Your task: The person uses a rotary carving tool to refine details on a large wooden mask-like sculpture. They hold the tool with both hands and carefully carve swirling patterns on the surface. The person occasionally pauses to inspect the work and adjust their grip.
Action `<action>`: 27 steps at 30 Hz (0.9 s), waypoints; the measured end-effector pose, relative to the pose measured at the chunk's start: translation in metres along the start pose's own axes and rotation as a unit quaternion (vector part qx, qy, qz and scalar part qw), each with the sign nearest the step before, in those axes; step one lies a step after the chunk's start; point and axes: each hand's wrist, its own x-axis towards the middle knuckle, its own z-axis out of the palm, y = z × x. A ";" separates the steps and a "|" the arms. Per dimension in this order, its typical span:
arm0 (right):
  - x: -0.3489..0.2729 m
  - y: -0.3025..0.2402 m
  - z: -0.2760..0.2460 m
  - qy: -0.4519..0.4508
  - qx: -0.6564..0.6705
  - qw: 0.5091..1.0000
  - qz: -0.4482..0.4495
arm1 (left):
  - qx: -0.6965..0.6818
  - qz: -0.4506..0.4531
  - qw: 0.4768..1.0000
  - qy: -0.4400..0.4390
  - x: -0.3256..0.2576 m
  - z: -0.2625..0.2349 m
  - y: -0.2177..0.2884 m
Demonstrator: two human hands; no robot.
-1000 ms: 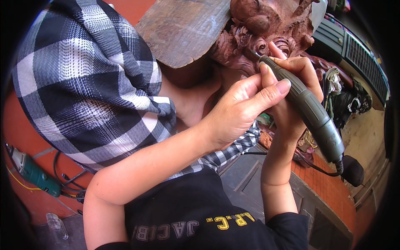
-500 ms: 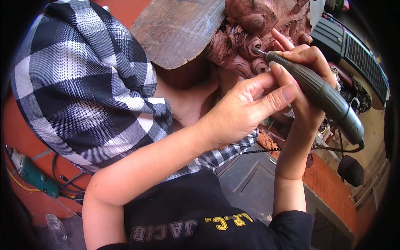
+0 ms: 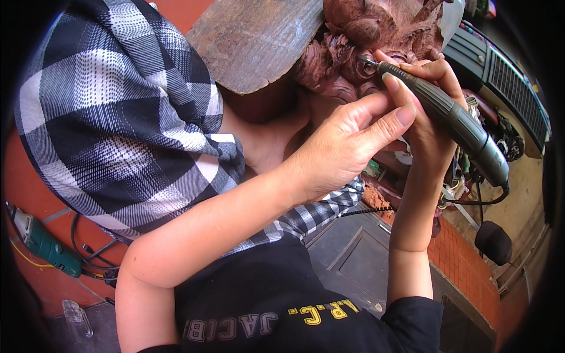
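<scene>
My right hand (image 3: 432, 103) is wrapped round a grey rotary carving tool (image 3: 453, 120), its thumb along one side and its index finger over the top. The thin metal bit (image 3: 366, 60) is at a round curl on a reddish-brown wood carving (image 3: 359, 32); I cannot tell whether it touches. My left hand (image 3: 350, 138) holds nothing visible. Its thumb is stretched out and apart, and its other fingers reach to my right hand, their tips partly hidden there. A black cable (image 3: 479, 203) hangs from the tool's rear end.
A worn wooden board (image 3: 253, 44) lies left of the carving. Checked cloth (image 3: 118, 117) covers much of the left. A green angle grinder (image 3: 50, 250) with cords rests on the red tiled floor. Wood shavings (image 3: 376, 200) and cluttered wires (image 3: 506, 144) are at the right.
The tool has shifted slightly upward in view, and its bit sits higher on the curl. Both hands keep nearly the same pose.
</scene>
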 end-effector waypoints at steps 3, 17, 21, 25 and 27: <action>0.001 0.001 -0.003 -0.020 -0.012 1.000 -0.009 | 0.001 -0.002 1.000 0.011 -0.002 0.001 0.000; 0.010 0.008 -0.017 -0.121 -0.022 0.991 -0.058 | -0.014 -0.025 0.999 0.016 -0.007 0.004 -0.001; 0.008 0.002 -0.010 -0.071 -0.013 0.997 -0.041 | -0.021 -0.004 1.000 0.004 -0.004 0.003 0.001; 0.002 -0.002 0.001 -0.006 -0.013 1.000 -0.022 | -0.030 0.018 0.999 0.008 -0.003 0.004 0.003; 0.000 -0.001 0.002 0.006 -0.041 0.999 -0.027 | -0.034 0.016 0.999 0.001 -0.002 0.002 0.001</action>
